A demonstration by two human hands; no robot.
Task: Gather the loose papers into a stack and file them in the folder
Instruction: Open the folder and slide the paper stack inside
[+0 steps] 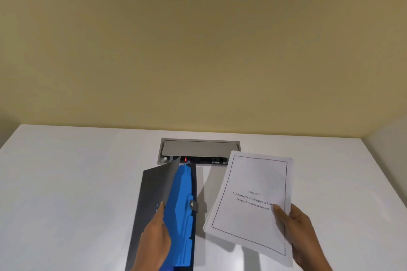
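A dark grey folder (152, 191) with blue tabbed dividers (184, 211) inside lies on the white table (77, 182), its cover raised. My left hand (154, 237) grips the edge of that cover and holds it up. To the right, my right hand (299, 231) holds a stack of white papers (253, 200) above the table. The top sheet has a black border and a printed chapter title. The stack is tilted and sits apart from the folder, just right of its clasp (193, 204).
A grey cable box (199, 149) with a flap lid is set into the table behind the folder. A beige wall rises beyond the table's far edge. The table's right edge runs diagonally at the far right.
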